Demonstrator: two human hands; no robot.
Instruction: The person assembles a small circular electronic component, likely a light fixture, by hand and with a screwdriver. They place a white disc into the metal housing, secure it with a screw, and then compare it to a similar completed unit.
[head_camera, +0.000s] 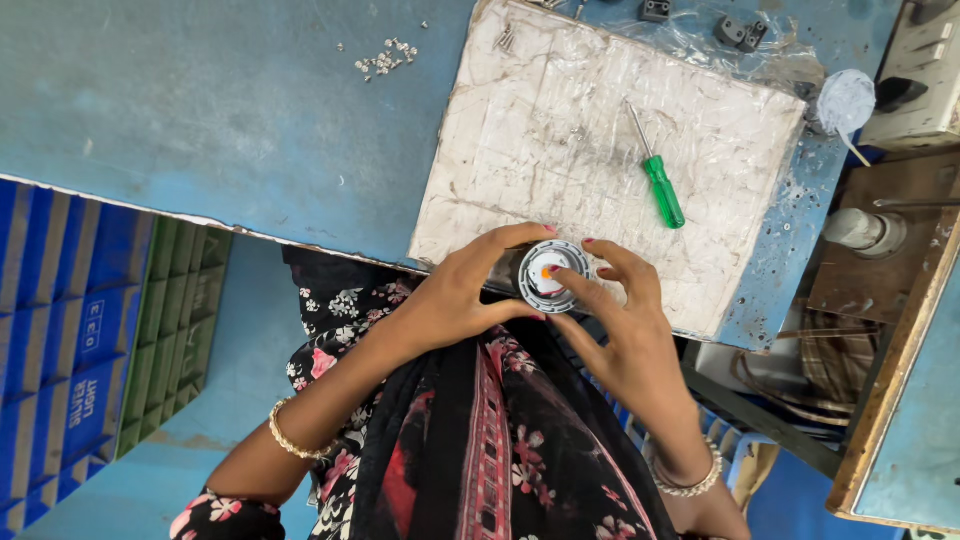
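Grey round part (545, 276) (one), two hands (470, 295)

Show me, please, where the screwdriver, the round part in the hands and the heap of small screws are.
screwdriver (663, 190): head view, on its green handle.
round part (546, 275): head view, on its white and orange centre.
screws (385, 58): head view, on the middle of the heap.
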